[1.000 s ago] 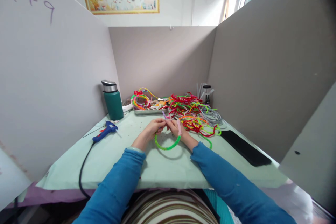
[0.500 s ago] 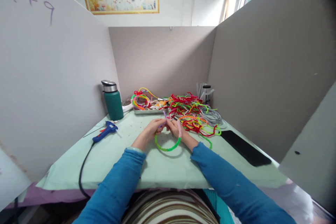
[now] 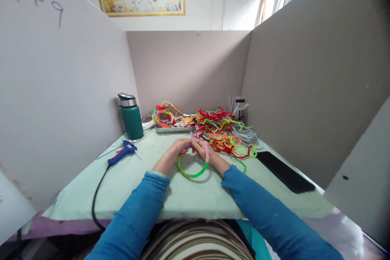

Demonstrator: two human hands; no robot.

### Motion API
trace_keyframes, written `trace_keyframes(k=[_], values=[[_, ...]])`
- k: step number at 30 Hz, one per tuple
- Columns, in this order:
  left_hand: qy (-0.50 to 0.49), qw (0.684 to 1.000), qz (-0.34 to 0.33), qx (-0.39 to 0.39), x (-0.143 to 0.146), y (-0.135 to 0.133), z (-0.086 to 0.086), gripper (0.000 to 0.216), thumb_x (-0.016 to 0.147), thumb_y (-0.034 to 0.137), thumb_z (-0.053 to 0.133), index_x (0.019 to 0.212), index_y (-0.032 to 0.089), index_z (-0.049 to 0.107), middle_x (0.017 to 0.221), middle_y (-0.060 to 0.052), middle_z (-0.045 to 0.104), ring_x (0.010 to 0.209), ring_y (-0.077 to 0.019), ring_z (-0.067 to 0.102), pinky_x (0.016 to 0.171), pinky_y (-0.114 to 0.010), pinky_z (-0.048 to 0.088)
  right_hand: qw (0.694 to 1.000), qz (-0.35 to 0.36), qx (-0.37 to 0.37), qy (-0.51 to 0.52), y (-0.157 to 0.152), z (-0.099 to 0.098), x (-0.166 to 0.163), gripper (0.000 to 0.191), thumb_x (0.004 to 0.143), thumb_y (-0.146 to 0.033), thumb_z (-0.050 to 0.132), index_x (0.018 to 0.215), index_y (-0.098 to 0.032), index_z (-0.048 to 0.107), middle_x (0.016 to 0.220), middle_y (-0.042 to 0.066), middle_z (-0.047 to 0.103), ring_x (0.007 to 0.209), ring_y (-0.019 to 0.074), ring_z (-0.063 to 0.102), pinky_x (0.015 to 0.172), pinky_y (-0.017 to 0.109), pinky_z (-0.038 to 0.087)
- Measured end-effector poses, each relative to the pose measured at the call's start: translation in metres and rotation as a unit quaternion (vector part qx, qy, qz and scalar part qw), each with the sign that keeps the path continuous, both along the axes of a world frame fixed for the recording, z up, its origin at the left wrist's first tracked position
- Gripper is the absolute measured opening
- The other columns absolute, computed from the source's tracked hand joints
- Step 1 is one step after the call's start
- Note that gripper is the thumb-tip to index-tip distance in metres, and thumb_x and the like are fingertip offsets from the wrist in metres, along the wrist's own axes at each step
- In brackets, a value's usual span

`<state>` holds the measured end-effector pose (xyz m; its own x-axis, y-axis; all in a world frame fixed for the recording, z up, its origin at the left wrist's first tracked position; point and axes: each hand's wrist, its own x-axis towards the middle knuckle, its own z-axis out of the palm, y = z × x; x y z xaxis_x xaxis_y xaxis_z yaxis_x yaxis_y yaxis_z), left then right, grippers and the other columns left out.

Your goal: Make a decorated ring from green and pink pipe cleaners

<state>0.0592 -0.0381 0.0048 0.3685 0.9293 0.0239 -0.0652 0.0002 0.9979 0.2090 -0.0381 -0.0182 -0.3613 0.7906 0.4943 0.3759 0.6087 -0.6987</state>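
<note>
Both hands meet over the middle of the table, closed around a hoop wrapped in fuzzy pipe cleaner [image 3: 195, 176]. Its lower curve is green, its right side pink, and lilac shows near the left fingers. My left hand [image 3: 176, 149] pinches the hoop's upper left. With fingertips touching the left ones, my right hand [image 3: 202, 149] grips the top of the hoop, where a short lilac end sticks up. The exact finger contact is partly hidden. Beyond the hands lies a tangled pile of red, green, orange and pink pipe cleaners [image 3: 216, 122].
A blue glue gun [image 3: 122, 154] with a black cord lies left, near a green bottle [image 3: 131, 120]. At the back stand a metal tray [image 3: 175, 130] with finished-looking colored rings [image 3: 163, 117] and a dark-capped jar [image 3: 240, 109]. Grey wire coils [image 3: 246, 135] and a black phone-like slab [image 3: 284, 172] lie right.
The hoop has tilted and shifted slightly left and down at its lower curve. Both hands stay in nearly the same place, still holding it.
</note>
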Motion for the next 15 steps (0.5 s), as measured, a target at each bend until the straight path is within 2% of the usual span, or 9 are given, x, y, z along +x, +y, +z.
trace_keyframes(k=[5, 15], values=[[0.007, 1.0, 0.026, -0.004, -0.0016, 0.001, -0.0002, 0.024, 0.069, 0.036, 0.063, 0.064, 0.015, 0.052, 0.047, 0.004, 0.038, 0.037, -0.0038, 0.021, 0.038, -0.023, 0.009, 1.0, 0.013, -0.002, -0.008, -0.0022, 0.0015, 0.0, 0.029, 0.087, -0.033, 0.043, 0.068, -0.016, 0.058, 0.059, 0.0, 0.053, 0.057, 0.012, 0.049, 0.058, 0.023, 0.038], [0.0, 0.999, 0.032, 0.006, -0.0058, 0.0072, -0.0072, 0.024, 0.068, 0.035, 0.064, 0.066, 0.016, 0.051, 0.049, 0.005, 0.038, 0.038, -0.0036, 0.023, 0.038, -0.023, 0.011, 1.0, 0.0, 0.019, -0.019, 0.003, -0.0019, 0.0018, 0.027, 0.087, -0.025, 0.04, 0.068, -0.016, 0.056, 0.062, 0.001, 0.057, 0.058, 0.0119, 0.05, 0.059, 0.023, 0.038]])
